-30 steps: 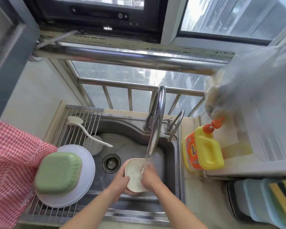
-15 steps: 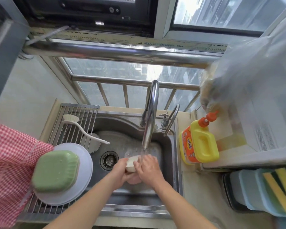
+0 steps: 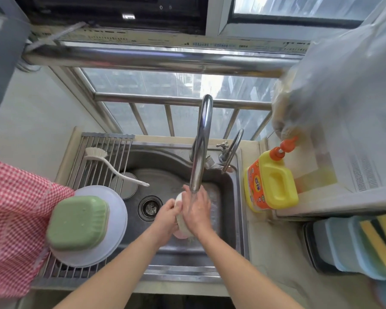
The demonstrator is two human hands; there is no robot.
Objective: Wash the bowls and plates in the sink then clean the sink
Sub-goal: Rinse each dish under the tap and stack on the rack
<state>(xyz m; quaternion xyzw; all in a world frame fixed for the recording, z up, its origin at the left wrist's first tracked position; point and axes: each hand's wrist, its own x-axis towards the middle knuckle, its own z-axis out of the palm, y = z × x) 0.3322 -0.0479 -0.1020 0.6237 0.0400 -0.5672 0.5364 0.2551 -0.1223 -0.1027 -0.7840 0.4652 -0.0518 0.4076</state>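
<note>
A small cream bowl (image 3: 180, 216) stands on edge in the steel sink (image 3: 228, 210), under water running from the tall faucet (image 3: 201, 148). My left hand (image 3: 166, 216) grips its left side. My right hand (image 3: 197, 208) lies flat against its right face with fingers straight, in the stream. Most of the bowl is hidden between my hands; something pink (image 3: 179, 234) shows just below it. A green square bowl (image 3: 77, 221) sits upside down on a white plate (image 3: 116, 228) on the roll-up drying rack (image 3: 98, 152).
A white dish brush (image 3: 112, 167) lies across the rack's far end. The drain (image 3: 151, 208) is left of my hands. A yellow detergent bottle (image 3: 271, 184) stands on the right counter, sponges (image 3: 379, 241) farther right. A red checked cloth (image 3: 11, 219) hangs at the left.
The bowl has turned from lying open side up in my hands to standing on edge between them. My right hand moved from inside the bowl to its outer face.
</note>
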